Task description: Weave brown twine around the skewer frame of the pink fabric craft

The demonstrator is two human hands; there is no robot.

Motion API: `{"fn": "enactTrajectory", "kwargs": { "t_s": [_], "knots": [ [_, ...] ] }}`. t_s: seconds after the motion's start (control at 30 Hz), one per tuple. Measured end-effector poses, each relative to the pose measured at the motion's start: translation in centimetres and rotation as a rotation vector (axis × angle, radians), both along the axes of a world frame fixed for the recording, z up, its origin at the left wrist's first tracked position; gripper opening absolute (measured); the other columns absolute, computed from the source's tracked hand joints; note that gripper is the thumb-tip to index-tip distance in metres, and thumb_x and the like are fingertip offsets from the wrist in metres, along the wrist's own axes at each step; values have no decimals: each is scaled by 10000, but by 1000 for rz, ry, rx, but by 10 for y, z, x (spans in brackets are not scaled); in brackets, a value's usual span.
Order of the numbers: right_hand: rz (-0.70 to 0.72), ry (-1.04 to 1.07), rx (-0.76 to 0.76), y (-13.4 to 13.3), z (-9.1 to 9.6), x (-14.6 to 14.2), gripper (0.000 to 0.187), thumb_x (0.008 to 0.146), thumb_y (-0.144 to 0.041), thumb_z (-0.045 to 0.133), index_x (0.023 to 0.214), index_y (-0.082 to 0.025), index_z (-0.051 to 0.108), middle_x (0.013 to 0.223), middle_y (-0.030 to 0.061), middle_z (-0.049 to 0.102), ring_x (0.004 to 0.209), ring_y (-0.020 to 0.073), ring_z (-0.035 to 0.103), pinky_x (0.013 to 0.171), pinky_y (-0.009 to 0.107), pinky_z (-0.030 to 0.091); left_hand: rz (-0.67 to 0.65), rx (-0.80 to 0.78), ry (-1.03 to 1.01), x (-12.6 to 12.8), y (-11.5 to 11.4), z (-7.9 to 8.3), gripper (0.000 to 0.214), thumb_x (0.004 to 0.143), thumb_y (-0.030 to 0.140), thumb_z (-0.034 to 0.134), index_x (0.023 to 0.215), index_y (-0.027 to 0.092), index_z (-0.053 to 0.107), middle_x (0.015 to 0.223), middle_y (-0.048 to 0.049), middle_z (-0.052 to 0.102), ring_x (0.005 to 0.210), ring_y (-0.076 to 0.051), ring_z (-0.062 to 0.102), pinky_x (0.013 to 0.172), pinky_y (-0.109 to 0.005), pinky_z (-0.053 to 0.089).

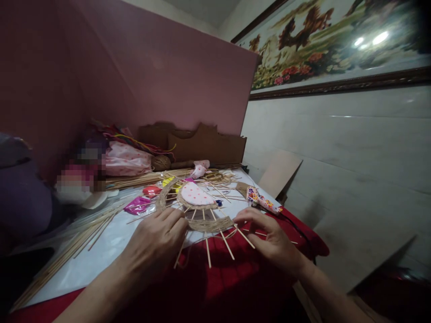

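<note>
A round woven piece [198,211] lies on the table: thin wooden sticks fan out from a pink dotted fabric centre [195,195], with a ring of jute twine wound between them. My left hand [158,240] rests on its near left rim, fingers curled round the twine ring and sticks. At the near right edge my right hand [269,237] pinches the twine where a stick [244,237] sticks out.
A flower-patterned glue gun [261,202] with a black cord lies right of the piece. Long wooden sticks [81,235], a ball of twine [160,162], coloured packets [139,205], pink cloth and brown cardboard [202,143] crowd the back and left. A red cloth [242,273] covers the near table.
</note>
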State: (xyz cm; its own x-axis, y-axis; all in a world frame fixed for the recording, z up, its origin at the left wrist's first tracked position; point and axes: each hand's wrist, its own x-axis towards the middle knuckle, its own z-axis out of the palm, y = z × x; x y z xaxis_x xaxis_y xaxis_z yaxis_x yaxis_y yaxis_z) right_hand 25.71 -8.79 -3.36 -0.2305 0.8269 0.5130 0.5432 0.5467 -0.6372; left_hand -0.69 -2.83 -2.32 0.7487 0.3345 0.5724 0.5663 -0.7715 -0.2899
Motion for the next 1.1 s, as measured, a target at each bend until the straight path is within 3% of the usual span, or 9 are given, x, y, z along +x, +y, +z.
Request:
{"fn": "enactTrajectory", "kwargs": {
  "t_s": [0.1, 0.2, 0.27, 0.5, 0.57, 0.73, 0.93, 1.1],
  "knots": [
    [-85, 32, 67, -4, -11, -7, 173, 806, -135, 514, 946, -219, 571, 909, 25, 601, 825, 152, 566, 681, 262, 452, 7, -2, -20, 0, 1, -1, 191, 854, 109, 407, 758, 149, 567, 738, -47, 590, 642, -170, 535, 539, -282, 407],
    [-291, 21, 131, -1, -21, -9, 63, 831, -208, 519, 863, -214, 573, 847, 29, 619, 769, 161, 577, 645, 261, 442, 9, 1, -43, 0, 2, -1, 181, 851, 120, 422, 747, 145, 569, 723, -42, 592, 647, -162, 541, 559, -278, 418],
    [-403, -66, 143, 0, -25, -3, 84, 838, -260, 520, 794, -216, 576, 797, 35, 628, 737, 173, 580, 645, 273, 431, 9, 3, -41, 0, 2, 0, 168, 846, 120, 433, 752, 140, 570, 721, -42, 593, 641, -157, 540, 558, -274, 417],
    [-791, -281, 112, 14, -8, 66, 250, 856, -333, 399, 826, -199, 608, 898, 89, 636, 809, 225, 590, 730, 327, 420, -28, 18, -58, -1, 0, 4, 214, 856, 100, 384, 765, 142, 573, 725, -49, 589, 639, -158, 539, 550, -269, 405],
    [-781, -352, 19, 25, -5, 89, 279, 816, -320, 426, 969, -177, 610, 1048, 111, 604, 939, 245, 566, 792, 336, 419, -37, 4, -50, -1, 0, 3, 220, 860, 100, 375, 786, 144, 578, 739, -54, 592, 647, -165, 540, 556, -276, 405],
    [-648, -540, -212, 46, -11, 115, 530, 702, -350, 563, 1167, -98, 537, 1120, 148, 570, 1027, 268, 532, 871, 344, 397, -33, -83, -4, -2, 2, -2, 213, 858, 93, 367, 796, 151, 563, 784, -63, 594, 654, -179, 541, 557, -296, 410],
    [-522, -625, -147, 63, -17, 114, 434, 698, -158, 503, 1128, -148, 565, 1078, 118, 584, 991, 231, 527, 857, 312, 375, -34, -133, 10, -3, 4, -6, 212, 865, 98, 363, 787, 162, 550, 783, -62, 587, 658, -187, 540, 557, -305, 414],
    [-434, -544, -162, 73, -13, 115, 399, 719, -205, 514, 1105, -136, 592, 1018, 121, 610, 903, 224, 551, 790, 292, 400, -39, -119, 18, -2, 5, -8, 195, 852, 95, 384, 787, 168, 553, 780, -58, 590, 660, -187, 539, 556, -303, 406]
  ]
}}
